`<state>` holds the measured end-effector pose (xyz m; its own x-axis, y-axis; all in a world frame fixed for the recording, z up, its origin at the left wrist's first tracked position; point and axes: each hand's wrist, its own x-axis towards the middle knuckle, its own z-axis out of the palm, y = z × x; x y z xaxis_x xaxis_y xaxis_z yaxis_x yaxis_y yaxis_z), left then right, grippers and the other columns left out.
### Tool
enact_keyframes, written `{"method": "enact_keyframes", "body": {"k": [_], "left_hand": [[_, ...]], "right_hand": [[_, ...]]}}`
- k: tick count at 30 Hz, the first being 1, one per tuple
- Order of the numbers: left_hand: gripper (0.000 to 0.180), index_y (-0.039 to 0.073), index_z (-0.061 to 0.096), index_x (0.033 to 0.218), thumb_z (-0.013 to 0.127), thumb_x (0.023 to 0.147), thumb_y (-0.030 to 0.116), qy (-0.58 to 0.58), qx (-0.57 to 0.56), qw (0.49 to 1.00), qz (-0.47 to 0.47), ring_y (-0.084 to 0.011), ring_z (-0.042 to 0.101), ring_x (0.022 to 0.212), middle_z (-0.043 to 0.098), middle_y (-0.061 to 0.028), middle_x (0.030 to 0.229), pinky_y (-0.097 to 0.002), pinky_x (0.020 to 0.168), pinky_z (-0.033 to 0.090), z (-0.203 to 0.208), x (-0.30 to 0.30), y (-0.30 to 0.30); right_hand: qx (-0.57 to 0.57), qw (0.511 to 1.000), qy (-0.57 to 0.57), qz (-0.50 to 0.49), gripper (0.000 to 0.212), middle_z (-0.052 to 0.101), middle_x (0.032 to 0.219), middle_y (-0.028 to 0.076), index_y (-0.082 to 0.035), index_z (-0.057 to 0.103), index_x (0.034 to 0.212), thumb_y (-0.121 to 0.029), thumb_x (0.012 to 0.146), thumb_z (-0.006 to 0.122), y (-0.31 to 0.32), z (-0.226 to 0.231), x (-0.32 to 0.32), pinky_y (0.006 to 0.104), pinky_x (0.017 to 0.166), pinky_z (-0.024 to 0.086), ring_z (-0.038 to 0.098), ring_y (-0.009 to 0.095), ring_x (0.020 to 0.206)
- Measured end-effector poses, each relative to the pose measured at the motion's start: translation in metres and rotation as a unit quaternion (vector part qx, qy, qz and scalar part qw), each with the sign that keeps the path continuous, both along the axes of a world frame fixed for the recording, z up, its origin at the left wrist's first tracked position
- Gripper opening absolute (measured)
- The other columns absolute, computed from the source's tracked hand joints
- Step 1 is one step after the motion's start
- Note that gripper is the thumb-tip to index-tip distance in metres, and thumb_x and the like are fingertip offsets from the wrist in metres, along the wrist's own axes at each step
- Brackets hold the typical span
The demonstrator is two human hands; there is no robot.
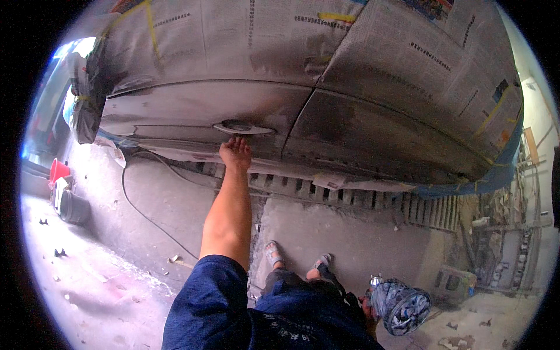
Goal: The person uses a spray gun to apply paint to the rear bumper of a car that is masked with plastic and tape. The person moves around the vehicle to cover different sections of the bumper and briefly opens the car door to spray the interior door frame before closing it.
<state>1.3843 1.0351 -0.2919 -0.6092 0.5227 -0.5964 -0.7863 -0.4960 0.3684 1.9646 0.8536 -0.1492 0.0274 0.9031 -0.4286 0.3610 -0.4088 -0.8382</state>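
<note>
My left hand [236, 154] is stretched forward to the side of a car, palm up, fingers bent and close together. Its fingertips come just under the car door handle [242, 126]; whether they touch it, or hold anything small, I cannot make out. The car door [186, 102] has a dull grey, dusty-looking surface. Low at my right side, my right hand [368, 305], partly hidden by my body, closes around a spray gun [376, 281]. A round cup [403, 306] with mottled grey-blue sides is attached to the gun.
Newspaper sheets [233, 41] and yellow tape mask the car's upper part. A floor grate [291, 185] runs below the car. A cable or hose [137, 201] crosses the floor at left, near a red bucket [59, 170] and a grey bucket [71, 207]. A box [455, 284] stands at right.
</note>
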Motion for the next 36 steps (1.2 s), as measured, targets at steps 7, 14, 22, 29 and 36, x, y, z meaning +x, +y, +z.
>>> {"method": "enact_keyframes", "body": {"k": [7,14,22,29,36], "left_hand": [[0.033,0.007,0.044,0.102,0.042,0.075,0.024,-0.008,0.068,0.998,-0.008,-0.0214,0.047,0.086,0.048,-0.0078,0.104,-0.0333,0.065,0.039,-0.013,-0.008,0.004],[0.016,0.011,0.044,0.080,0.045,0.069,0.023,0.004,0.129,0.991,-0.020,-0.0193,0.043,0.073,0.047,-0.0026,0.083,-0.0326,0.061,0.035,-0.010,-0.007,0.009],[0.013,0.012,0.046,0.072,0.046,0.067,0.023,0.000,0.137,0.989,-0.053,-0.0191,0.042,0.068,0.047,-0.0009,0.074,-0.0329,0.059,0.032,0.000,-0.005,0.003],[0.012,0.012,0.047,0.072,0.045,0.069,0.023,-0.017,0.134,0.989,-0.052,-0.0192,0.041,0.067,0.050,-0.0016,0.075,-0.0327,0.061,0.032,0.014,0.001,0.003],[0.029,0.005,0.047,0.093,0.039,0.076,0.027,-0.013,0.074,0.996,-0.050,-0.0216,0.046,0.079,0.051,-0.0055,0.096,-0.0340,0.067,0.034,0.015,0.027,-0.051]], "right_hand": [[-0.007,1.000,-0.011,-0.009,0.027,0.056,0.103,0.009,0.000,0.052,0.110,-0.015,0.088,0.051,-0.002,0.001,-0.002,0.0321,0.077,0.045,0.055,0.018,0.086],[-0.013,1.000,-0.016,-0.018,0.027,0.056,0.103,0.009,0.000,0.052,0.110,-0.014,0.087,0.051,-0.003,0.003,0.000,0.0322,0.076,0.046,0.056,0.018,0.085],[-0.012,1.000,-0.017,-0.019,0.027,0.056,0.103,0.009,0.000,0.052,0.110,-0.013,0.087,0.052,-0.008,0.004,0.006,0.0323,0.075,0.046,0.056,0.018,0.084],[-0.003,1.000,-0.014,-0.021,0.027,0.056,0.104,0.009,0.000,0.052,0.111,-0.012,0.086,0.052,-0.006,0.002,0.009,0.0324,0.074,0.047,0.056,0.018,0.084],[0.004,1.000,-0.006,-0.007,0.028,0.056,0.104,0.009,0.001,0.052,0.111,-0.011,0.086,0.053,0.007,0.000,0.012,0.0324,0.074,0.047,0.057,0.018,0.083]]}}
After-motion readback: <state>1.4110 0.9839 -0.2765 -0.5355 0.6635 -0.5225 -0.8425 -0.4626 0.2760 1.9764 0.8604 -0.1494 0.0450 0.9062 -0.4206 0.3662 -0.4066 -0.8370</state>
